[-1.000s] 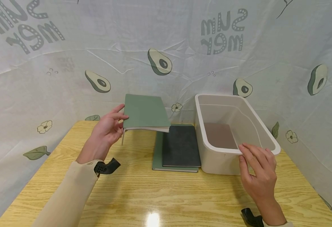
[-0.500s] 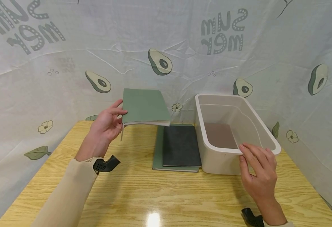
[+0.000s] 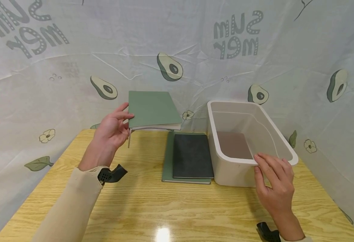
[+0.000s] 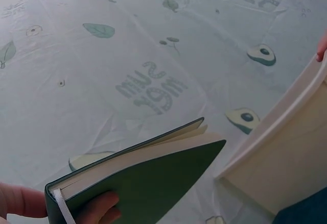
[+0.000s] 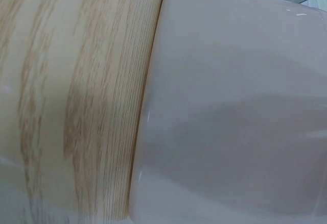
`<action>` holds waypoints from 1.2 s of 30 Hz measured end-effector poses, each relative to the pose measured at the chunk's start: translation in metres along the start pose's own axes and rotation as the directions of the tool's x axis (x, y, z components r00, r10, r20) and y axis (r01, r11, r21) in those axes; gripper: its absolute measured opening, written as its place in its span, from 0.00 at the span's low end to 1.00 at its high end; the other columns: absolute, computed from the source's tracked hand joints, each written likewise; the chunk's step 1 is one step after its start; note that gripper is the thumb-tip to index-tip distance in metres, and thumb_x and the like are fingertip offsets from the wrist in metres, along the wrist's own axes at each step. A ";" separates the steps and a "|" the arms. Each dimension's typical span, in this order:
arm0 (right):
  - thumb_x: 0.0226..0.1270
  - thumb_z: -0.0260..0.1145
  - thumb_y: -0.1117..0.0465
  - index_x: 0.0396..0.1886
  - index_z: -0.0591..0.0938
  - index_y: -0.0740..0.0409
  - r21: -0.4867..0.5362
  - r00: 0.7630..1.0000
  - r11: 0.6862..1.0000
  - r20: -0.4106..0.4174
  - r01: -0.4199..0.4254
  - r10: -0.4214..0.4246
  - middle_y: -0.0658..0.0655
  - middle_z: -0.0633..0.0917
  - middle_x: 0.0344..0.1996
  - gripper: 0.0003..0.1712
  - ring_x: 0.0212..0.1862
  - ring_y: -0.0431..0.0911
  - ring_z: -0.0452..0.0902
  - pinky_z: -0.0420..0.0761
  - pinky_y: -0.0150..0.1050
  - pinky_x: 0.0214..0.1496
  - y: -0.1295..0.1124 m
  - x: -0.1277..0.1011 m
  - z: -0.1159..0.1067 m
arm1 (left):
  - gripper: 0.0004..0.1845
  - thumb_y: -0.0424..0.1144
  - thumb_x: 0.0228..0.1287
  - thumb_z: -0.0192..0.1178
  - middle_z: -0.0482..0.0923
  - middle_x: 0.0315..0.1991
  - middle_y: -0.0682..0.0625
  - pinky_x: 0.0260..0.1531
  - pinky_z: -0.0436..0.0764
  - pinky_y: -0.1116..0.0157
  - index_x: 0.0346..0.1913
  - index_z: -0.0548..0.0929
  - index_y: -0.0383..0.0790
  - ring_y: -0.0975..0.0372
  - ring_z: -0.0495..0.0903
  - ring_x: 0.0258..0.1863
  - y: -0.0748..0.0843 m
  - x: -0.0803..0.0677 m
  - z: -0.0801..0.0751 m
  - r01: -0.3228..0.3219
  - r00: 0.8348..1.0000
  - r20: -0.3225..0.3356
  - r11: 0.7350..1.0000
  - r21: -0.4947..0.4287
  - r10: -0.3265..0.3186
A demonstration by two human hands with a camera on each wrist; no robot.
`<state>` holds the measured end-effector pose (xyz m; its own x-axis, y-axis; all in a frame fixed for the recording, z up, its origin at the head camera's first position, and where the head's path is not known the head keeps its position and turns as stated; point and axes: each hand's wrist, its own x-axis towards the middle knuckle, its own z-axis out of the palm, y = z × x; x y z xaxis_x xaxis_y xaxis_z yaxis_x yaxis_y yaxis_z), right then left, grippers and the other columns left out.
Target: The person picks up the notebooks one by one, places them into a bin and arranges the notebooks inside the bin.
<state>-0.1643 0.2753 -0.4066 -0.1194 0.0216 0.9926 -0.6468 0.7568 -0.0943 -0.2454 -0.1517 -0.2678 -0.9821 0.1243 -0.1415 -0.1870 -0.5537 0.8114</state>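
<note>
A light wooden table (image 3: pixel 177 205) with pronounced grain carries a green hardcover notebook (image 3: pixel 167 161) at centre, lying flat beneath a smaller black notebook (image 3: pixel 192 155). At its three o'clock, just beside it, stands an off-white rectangular plastic bin (image 3: pixel 234 171) on the tabletop.

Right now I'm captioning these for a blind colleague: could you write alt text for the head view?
A left hand holds a green notebook in the air above a wooden table, while the right hand rests on the rim of a white bin. A black notebook lies on another green one beside the bin.
</note>
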 end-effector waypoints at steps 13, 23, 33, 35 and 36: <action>0.79 0.66 0.54 0.43 0.92 0.68 -0.003 1.000 1.000 -0.002 -0.006 0.006 0.71 0.90 0.41 0.20 0.47 0.67 0.78 0.67 0.45 0.67 0.000 -0.001 0.000 | 0.42 0.25 0.81 0.44 0.29 0.88 0.61 0.31 0.69 0.76 0.87 0.48 0.64 0.68 0.67 0.40 0.004 -0.003 0.006 -0.011 1.000 0.023 0.998 -0.067 0.013; 0.80 0.65 0.54 0.43 0.92 0.69 0.005 1.000 1.000 0.001 -0.004 0.004 0.71 0.90 0.40 0.20 0.47 0.68 0.78 0.65 0.43 0.66 -0.002 0.001 0.001 | 0.43 0.24 0.80 0.45 0.33 0.88 0.62 0.33 0.76 0.76 0.87 0.49 0.64 0.67 0.71 0.38 0.007 -0.004 0.007 -0.015 0.999 0.038 0.995 -0.097 0.019; 0.80 0.65 0.54 0.43 0.92 0.69 0.005 1.000 1.000 -0.001 -0.009 0.009 0.71 0.90 0.41 0.21 0.47 0.68 0.78 0.64 0.42 0.67 -0.004 0.002 0.001 | 0.44 0.23 0.79 0.46 0.38 0.88 0.61 0.39 0.82 0.74 0.87 0.49 0.64 0.65 0.73 0.43 0.009 -0.004 0.008 -0.013 0.999 0.041 0.993 -0.117 0.018; 0.80 0.65 0.54 0.42 0.91 0.70 0.004 1.000 1.000 -0.007 -0.008 0.008 0.72 0.90 0.40 0.21 0.46 0.68 0.78 0.64 0.42 0.66 -0.006 0.004 0.001 | 0.44 0.23 0.79 0.46 0.39 0.87 0.61 0.39 0.82 0.73 0.87 0.49 0.64 0.65 0.73 0.44 0.009 -0.004 0.009 -0.013 0.999 0.043 0.993 -0.115 0.018; 0.80 0.65 0.54 0.42 0.91 0.70 0.003 1.000 1.000 -0.007 -0.009 0.009 0.72 0.90 0.40 0.21 0.46 0.68 0.77 0.64 0.42 0.66 -0.007 0.004 0.001 | 0.44 0.23 0.79 0.46 0.39 0.87 0.61 0.39 0.82 0.73 0.87 0.49 0.64 0.64 0.72 0.44 0.009 -0.004 0.009 -0.013 0.999 0.043 0.993 -0.117 0.018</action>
<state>-0.1610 0.2699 -0.4020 -0.1203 0.0326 0.9922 -0.6482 0.7544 -0.1034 -0.2434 -0.1500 -0.2547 -0.9834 0.1497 -0.1022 -0.1756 -0.6475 0.7416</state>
